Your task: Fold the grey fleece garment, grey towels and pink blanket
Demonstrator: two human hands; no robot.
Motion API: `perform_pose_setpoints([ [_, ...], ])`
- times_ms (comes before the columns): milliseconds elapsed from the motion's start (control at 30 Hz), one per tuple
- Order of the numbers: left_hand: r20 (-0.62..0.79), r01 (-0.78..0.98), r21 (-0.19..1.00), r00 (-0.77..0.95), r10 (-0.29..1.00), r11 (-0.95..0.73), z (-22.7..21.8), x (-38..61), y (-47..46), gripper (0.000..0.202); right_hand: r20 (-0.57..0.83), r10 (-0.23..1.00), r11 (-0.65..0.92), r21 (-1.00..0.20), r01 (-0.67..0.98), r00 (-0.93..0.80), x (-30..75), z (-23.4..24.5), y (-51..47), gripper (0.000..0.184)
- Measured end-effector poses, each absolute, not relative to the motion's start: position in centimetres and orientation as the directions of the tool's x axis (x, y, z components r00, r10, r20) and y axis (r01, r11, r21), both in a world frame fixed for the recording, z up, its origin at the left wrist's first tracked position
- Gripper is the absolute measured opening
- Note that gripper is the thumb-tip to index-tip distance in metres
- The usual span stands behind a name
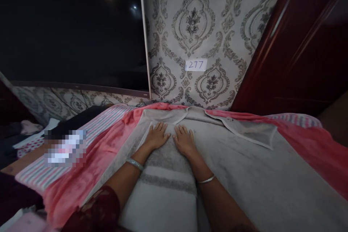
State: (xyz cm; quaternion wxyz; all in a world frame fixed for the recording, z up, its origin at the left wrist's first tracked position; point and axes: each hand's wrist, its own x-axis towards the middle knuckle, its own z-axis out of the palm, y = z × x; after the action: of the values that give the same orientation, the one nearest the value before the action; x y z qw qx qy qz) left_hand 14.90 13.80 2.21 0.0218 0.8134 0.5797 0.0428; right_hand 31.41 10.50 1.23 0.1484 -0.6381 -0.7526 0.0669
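Observation:
My left hand lies flat with its fingers spread near the far end of a folded grey towel, close to its left edge. Beside it, my right hand presses flat near the towel's right edge, fingers apart. Neither hand grips anything. A darker band crosses the towel below my wrists. Beneath it spreads a large grey cloth, with two pale-edged flaps folded back at its far side. The right flap lies beyond my right hand.
Under the grey cloth lies a pink plush blanket over a striped cloth. A large dark television stands at the back left. Behind is a patterned wall with a paper label reading 277. Dark red wood slants at right.

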Motion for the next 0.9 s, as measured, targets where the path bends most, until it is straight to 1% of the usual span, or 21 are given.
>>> perform_pose_setpoints([
  [167, 0.057, 0.946, 0.097, 0.304, 0.951, -0.308, 2.3, 15.0, 13.9, 0.069, 0.121, 0.983, 0.173, -0.310, 0.935, -0.141, 31.5, 1.2, 10.6, 0.055],
  [233, 0.061, 0.963, 0.085, 0.251, 0.966, -0.255, 2.5, 14.9, 13.9, 0.071, 0.130, 0.981, 0.181, -0.315, 0.932, -0.147, 31.8, 1.2, 10.6, 0.055],
  [333, 0.039, 0.989, 0.076, 0.121, 0.992, -0.124, 2.9, 14.0, 14.2, 0.071, 0.149, 0.981, 0.171, -0.334, 0.927, -0.127, 32.5, 0.9, 10.5, 0.054],
  [400, 0.033, 0.995, 0.093, 0.034, 0.999, -0.037, 3.2, 13.1, 14.4, 0.070, 0.166, 0.984, 0.119, -0.360, 0.925, -0.062, 33.2, 0.7, 10.6, 0.052],
  [467, 0.069, 0.991, 0.134, -0.030, 0.997, 0.021, 3.4, 12.1, 14.4, 0.068, 0.191, 0.981, 0.042, -0.398, 0.916, 0.037, 33.9, 0.5, 10.8, 0.053],
  [600, 0.155, 0.980, 0.190, -0.082, 0.985, 0.051, 3.6, 10.6, 14.6, 0.062, 0.243, 0.946, -0.076, -0.475, 0.877, 0.214, 35.0, 0.3, 11.3, 0.056],
  [667, 0.183, 0.968, 0.241, -0.117, 0.976, 0.070, 3.6, 10.1, 14.9, 0.065, 0.249, 0.930, -0.115, -0.504, 0.856, 0.272, 35.3, 0.2, 11.6, 0.056],
  [700, 0.184, 0.952, 0.295, -0.144, 0.972, 0.085, 3.5, 9.9, 15.1, 0.068, 0.249, 0.923, -0.128, -0.519, 0.845, 0.293, 35.5, 0.1, 11.8, 0.057],
  [800, 0.108, 0.871, 0.469, -0.220, 0.970, 0.145, 3.2, 9.3, 16.0, 0.073, 0.256, 0.906, -0.129, -0.592, 0.795, 0.338, 35.9, -0.6, 12.6, 0.059],
  [833, 0.079, 0.847, 0.505, -0.235, 0.969, 0.164, 3.2, 9.1, 16.2, 0.072, 0.253, 0.901, -0.124, -0.629, 0.767, 0.353, 36.1, -0.9, 13.0, 0.059],
  [900, 0.059, 0.824, 0.538, -0.249, 0.967, 0.179, 3.1, 8.8, 16.5, 0.067, 0.236, 0.894, -0.111, -0.707, 0.699, 0.381, 36.4, -1.7, 13.8, 0.060],
])
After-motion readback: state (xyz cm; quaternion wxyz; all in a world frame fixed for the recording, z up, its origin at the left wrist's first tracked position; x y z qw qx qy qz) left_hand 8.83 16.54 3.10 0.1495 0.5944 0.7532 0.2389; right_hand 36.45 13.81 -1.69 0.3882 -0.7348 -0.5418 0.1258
